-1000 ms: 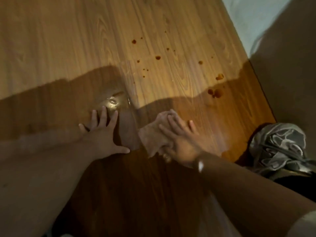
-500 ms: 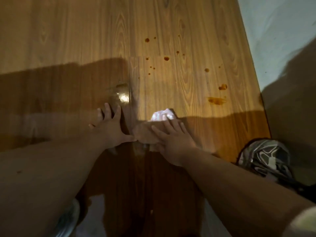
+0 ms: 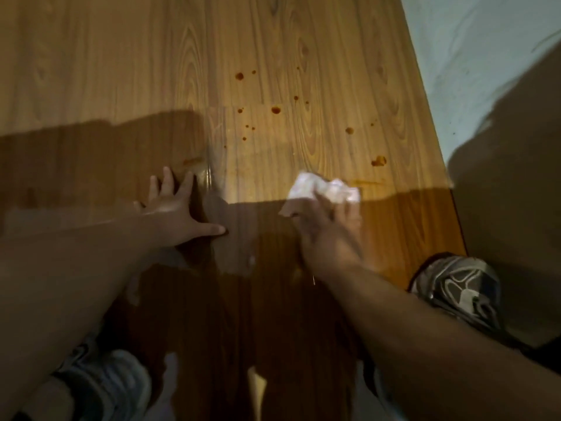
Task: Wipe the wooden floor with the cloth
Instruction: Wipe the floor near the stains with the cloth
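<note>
**A:** Closest in, what is there?

**B:** A left shoe point(image 3: 100, 387) under the left forearm and a right shoe point(image 3: 455, 287) just outside the right wrist. The person is crouched over the wooden floor point(image 3: 121, 71).

**A:** And the hands?

**B:** The left hand point(image 3: 179, 214) lies flat with its fingers spread and thumb out, bracing. The right hand point(image 3: 328, 229) presses on the cloth point(image 3: 321, 188). Its fingers lie over the cloth's near half, but blur hides whether they curl into it.

**A:** What has changed?

**B:** Half a second ago the cloth sat right by the left hand's thumb. The right hand has since carried it outward, well apart from the left hand, and the crumpled white end sticks out beyond the fingertips.

**A:** What does that mean for the job?

**B:** I'd judge the stroke is heading for the mess — a thin smear point(image 3: 368, 183) starts just past the cloth, on the side away from the left hand. A dark blot point(image 3: 379, 161) lies a little farther out. Farther still, scattered drops point(image 3: 275, 110) sit untouched — most of the wiping looks undone.
</note>
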`<state>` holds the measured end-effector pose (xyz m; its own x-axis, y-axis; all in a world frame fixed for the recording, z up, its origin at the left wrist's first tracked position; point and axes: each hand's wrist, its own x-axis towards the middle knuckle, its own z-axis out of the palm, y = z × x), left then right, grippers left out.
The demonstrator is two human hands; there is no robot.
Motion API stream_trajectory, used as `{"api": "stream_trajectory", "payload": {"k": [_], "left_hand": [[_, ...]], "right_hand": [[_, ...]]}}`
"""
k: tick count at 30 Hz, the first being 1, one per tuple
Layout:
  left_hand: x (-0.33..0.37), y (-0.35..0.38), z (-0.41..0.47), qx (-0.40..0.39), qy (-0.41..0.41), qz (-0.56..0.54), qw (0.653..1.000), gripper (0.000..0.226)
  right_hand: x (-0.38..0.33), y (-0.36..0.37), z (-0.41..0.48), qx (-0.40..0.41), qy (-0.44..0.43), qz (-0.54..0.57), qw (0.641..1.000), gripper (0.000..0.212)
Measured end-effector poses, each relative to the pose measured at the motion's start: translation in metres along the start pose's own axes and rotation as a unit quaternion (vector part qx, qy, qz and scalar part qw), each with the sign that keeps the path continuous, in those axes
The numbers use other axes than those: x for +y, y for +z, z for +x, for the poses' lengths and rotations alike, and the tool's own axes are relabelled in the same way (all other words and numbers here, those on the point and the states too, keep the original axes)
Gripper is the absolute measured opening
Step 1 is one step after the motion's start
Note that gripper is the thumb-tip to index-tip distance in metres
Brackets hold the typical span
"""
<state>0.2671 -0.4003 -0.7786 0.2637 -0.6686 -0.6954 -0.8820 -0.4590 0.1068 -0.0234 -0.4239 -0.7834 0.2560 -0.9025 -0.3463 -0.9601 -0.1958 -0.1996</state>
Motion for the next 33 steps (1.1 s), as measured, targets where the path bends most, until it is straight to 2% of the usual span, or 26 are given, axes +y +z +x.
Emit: {"api": "stream_trajectory", "payload": {"k": [2,4,5,6,8,10,11,12,14,16,18,20,21,22,23,25,27,28,29,30,32,33], "left_hand": [[0.003,0.003,-0.003,-0.010,0.001,0.020,1.000,0.144],[0.007,0.001,-0.002,-0.010,-0.009,0.020,1.000,0.142],[0.010,-0.002,-0.001,-0.011,-0.017,0.014,1.000,0.141],[0.015,-0.003,0.000,-0.014,-0.020,0.013,1.000,0.140],[0.018,0.001,0.002,-0.014,-0.029,0.021,0.999,0.140],[0.020,0.005,0.003,-0.004,-0.043,0.034,0.998,0.141],[0.022,0.006,0.004,0.002,-0.049,0.040,0.998,0.142],[0.024,0.005,0.004,0.005,-0.053,0.043,0.998,0.142],[0.027,0.005,0.003,0.003,-0.057,0.044,0.997,0.144],[0.027,0.004,0.003,0.001,-0.063,0.045,0.997,0.144],[0.029,0.002,0.001,-0.005,-0.064,0.037,0.997,0.144],[0.031,-0.001,-0.001,-0.002,-0.066,0.026,0.997,0.143],[0.032,0.000,-0.003,0.001,-0.067,0.022,0.998,0.142],[0.032,0.001,-0.004,0.005,-0.066,0.019,0.998,0.142],[0.032,0.001,-0.004,0.008,-0.065,0.015,0.998,0.141],[0.033,0.002,-0.005,0.015,-0.064,0.011,0.998,0.141],[0.035,0.000,-0.005,0.016,-0.065,0.025,0.997,0.141],[0.037,-0.002,-0.004,0.014,-0.067,0.031,0.997,0.141],[0.039,-0.003,-0.004,0.010,-0.068,0.034,0.997,0.141],[0.041,-0.005,-0.004,0.009,-0.067,0.034,0.997,0.141],[0.042,-0.005,-0.005,0.009,-0.064,0.027,0.998,0.140],[0.043,-0.006,-0.005,0.008,-0.062,0.020,0.998,0.141]], "right_hand": [[-0.036,0.015,-0.015,-0.031,-0.118,0.039,0.992,0.055],[-0.027,0.011,-0.005,-0.049,-0.157,0.036,0.986,0.057],[-0.009,0.006,0.005,-0.038,-0.143,0.031,0.988,0.058],[0.015,-0.003,0.014,-0.009,-0.096,0.029,0.995,0.057],[0.070,-0.028,0.031,0.047,0.082,0.059,0.994,0.057],[0.116,-0.051,0.041,0.052,0.269,0.121,0.954,0.062],[0.123,-0.056,0.044,0.040,0.310,0.123,0.942,0.063],[0.118,-0.053,0.045,0.032,0.309,0.104,0.945,0.063],[0.081,-0.038,0.039,0.047,0.229,0.071,0.970,0.054],[0.023,-0.017,0.026,0.047,0.049,0.059,0.996,0.047],[-0.023,-0.001,0.011,-0.012,-0.163,0.054,0.985,0.046],[-0.029,-0.006,0.015,-0.052,-0.287,0.063,0.955,0.053],[-0.017,-0.013,0.024,-0.034,-0.300,0.073,0.950,0.054],[0.002,-0.019,0.033,-0.007,-0.271,0.098,0.958,0.051],[0.026,-0.026,0.042,0.025,-0.195,0.122,0.973,0.048],[0.089,-0.043,0.062,0.053,0.025,0.132,0.989,0.045],[0.129,-0.061,0.070,0.055,0.221,0.142,0.963,0.047],[0.128,-0.063,0.071,0.059,0.252,0.130,0.957,0.048],[0.115,-0.060,0.069,0.059,0.245,0.101,0.962,0.051],[0.093,-0.051,0.066,0.068,0.202,0.073,0.974,0.053],[0.031,-0.028,0.053,0.082,0.040,0.058,0.994,0.051],[-0.001,-0.018,0.047,0.062,-0.056,0.054,0.995,0.049]]}}
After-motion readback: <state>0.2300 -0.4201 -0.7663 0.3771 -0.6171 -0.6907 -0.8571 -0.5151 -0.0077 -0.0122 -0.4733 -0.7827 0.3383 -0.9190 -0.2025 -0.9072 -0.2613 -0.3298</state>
